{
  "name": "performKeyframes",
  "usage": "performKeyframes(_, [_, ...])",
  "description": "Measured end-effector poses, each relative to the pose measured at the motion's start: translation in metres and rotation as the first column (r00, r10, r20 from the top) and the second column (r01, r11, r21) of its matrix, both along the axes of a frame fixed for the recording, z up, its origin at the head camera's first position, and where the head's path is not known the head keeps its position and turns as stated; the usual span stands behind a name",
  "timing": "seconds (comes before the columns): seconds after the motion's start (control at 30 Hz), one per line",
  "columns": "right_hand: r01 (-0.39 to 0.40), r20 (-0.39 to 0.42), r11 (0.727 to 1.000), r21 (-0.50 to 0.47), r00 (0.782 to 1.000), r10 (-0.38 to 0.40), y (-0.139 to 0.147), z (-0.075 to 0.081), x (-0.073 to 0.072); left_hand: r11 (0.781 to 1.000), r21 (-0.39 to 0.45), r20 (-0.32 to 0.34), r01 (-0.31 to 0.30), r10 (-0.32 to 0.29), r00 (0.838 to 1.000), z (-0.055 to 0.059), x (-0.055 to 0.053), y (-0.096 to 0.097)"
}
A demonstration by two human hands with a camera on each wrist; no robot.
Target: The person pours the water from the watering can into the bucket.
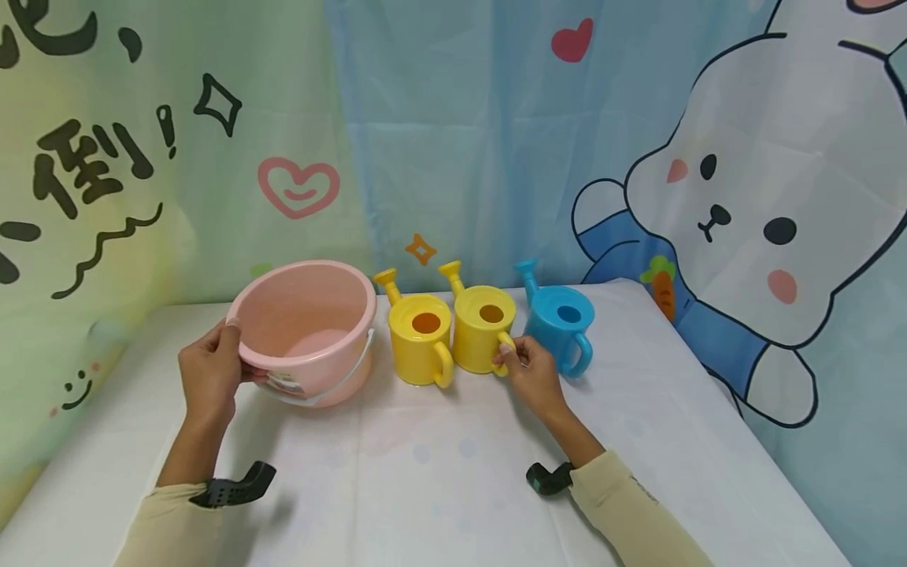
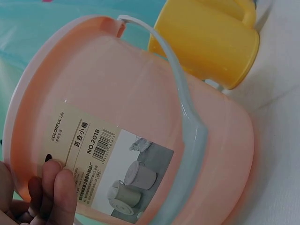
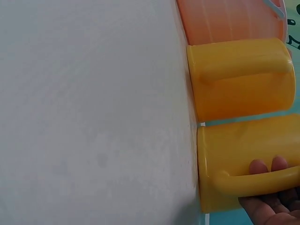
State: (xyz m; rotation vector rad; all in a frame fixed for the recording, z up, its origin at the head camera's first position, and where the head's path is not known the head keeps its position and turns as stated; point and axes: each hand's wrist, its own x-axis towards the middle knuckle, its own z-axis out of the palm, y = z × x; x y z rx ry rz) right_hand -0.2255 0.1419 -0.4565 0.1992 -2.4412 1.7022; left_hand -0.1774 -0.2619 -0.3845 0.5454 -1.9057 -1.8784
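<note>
The left hand (image 1: 211,366) pinches the pink bucket (image 1: 305,303) by its rim, at the left of the white tabletop (image 1: 439,472). The right hand (image 1: 533,372) pinches the right yellow watering can (image 1: 473,335) by its handle, between the left yellow watering can (image 1: 414,354) and the blue watering can (image 1: 553,329)

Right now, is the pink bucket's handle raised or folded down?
Folded down: the left wrist view shows the handle hanging across the outside of the pink bucket.

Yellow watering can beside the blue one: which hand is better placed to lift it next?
Probably the right hand: it grips the handle of that yellow can, while the left hand holds the pink bucket.
</note>
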Motion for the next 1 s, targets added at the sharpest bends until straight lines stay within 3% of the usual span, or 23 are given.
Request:
performKeyframes(0.17, [-0.023, 0.058, 1.000, 0.012, 0.998, 0.022, 0.002, 0.001, 0.001, 1.000, -0.005, -0.002, 0.005, -0.005, 1.000, 0.001, 0.002, -0.001])
performKeyframes(0.4, [-0.026, 0.114, 0.992, 0.123, 0.993, 0.012, 0.012, 0.009, 0.002, 1.000, -0.007, -0.006, 0.013, -0.013, 1.000, 0.001, 0.003, -0.001])
performKeyframes(0.6, [-0.043, -0.005, 0.987, 0.154, 0.999, 0.044, 0.034, 0.021, 0.005, 1.000, -0.014, -0.022, 0.010, -0.010, 1.000, 0.001, 0.003, -0.001])
performKeyframes(0.8, [-0.004, -0.145, 0.995, 0.102, 0.989, 0.019, 0.058, 0.028, 0.014, 1.000, -0.011, -0.008, 0.016, -0.016, 1.000, 0.000, 0.002, -0.001])
performKeyframes(0.9, [0.044, -0.234, 0.998, 0.052, 0.972, -0.031, 0.067, 0.028, 0.019, 1.000, -0.006, -0.004, 0.011, -0.011, 1.000, 0.000, 0.002, -0.002])
performKeyframes(1.0, [0.123, -0.347, 0.992, -0.008, 0.930, -0.118, 0.074, 0.026, 0.020, 1.000, 0.005, -0.005, 0.006, -0.006, 1.000, -0.001, 0.001, -0.001])
